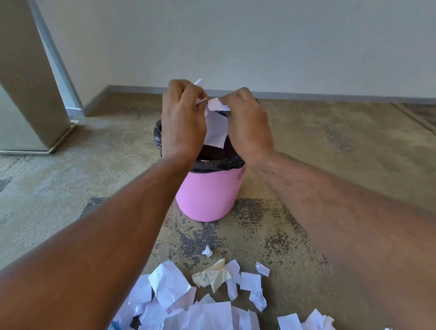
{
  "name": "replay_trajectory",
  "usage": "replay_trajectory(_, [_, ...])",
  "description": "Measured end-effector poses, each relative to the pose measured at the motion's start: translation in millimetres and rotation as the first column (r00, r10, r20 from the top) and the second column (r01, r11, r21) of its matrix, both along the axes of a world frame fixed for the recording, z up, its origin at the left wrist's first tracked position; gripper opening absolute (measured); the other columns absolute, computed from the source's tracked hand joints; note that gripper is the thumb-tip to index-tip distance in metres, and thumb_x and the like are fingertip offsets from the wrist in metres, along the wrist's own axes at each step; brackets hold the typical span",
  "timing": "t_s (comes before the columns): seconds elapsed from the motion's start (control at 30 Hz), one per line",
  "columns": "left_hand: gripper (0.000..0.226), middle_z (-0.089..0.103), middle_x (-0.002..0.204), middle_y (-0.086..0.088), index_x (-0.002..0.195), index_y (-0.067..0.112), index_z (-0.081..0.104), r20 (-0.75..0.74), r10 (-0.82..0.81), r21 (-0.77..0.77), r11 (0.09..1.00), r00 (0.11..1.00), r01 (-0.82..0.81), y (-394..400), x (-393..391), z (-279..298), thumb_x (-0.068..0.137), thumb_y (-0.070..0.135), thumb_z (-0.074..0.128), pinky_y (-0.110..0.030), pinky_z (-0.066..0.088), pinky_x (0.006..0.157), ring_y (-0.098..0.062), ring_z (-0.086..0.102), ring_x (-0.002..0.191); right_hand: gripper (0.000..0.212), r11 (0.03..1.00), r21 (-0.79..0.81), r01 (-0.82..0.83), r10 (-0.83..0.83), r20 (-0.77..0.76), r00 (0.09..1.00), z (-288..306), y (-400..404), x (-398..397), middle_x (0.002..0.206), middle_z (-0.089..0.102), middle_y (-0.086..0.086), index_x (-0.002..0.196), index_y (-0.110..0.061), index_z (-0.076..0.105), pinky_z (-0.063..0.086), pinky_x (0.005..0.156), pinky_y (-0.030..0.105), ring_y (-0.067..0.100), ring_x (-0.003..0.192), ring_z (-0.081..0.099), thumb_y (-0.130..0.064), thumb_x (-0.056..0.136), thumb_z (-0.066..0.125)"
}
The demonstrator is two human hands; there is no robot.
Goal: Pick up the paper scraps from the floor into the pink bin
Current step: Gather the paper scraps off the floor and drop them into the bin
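Both the left hand [183,121] and right hand [247,122] pinch white paper scraps [216,129] directly above the pink bin [208,193]. Most remain: a large pile [200,308] lies on the floor [314,164] behind the hands, nearer the person.

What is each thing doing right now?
Left hand: pinching white paper above the bin.
Right hand: pinching the same paper.
White paper: hanging over the bin's mouth.
Pink bin: upright, black liner, open.
Paper scraps: lying on the carpet.
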State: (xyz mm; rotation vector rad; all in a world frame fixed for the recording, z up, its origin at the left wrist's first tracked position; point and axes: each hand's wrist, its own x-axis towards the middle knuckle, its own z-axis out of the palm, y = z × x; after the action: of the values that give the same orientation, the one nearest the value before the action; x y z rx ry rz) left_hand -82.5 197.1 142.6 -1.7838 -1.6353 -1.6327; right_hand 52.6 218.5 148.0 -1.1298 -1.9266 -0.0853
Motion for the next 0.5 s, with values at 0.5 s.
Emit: replay_trajectory(0.5, [0.036,0.040,0.155,-0.013,0.130,0.019,0.063,-0.095,-0.020,-0.442,0.897,0.995,-0.025,-10,14,-48,0.096,0.028,0.058,-0.054,0.028,0.117,-0.034,0.034,0.144,0.045,0.981,-0.172,-0.084,0.093,0.044,0.995,-66,-12,13,0.140,0.053,0.014,0.134,-0.003,0.056,0.044,0.107,0.047,0.029,0.130,0.050,-0.003,0.090,0.045])
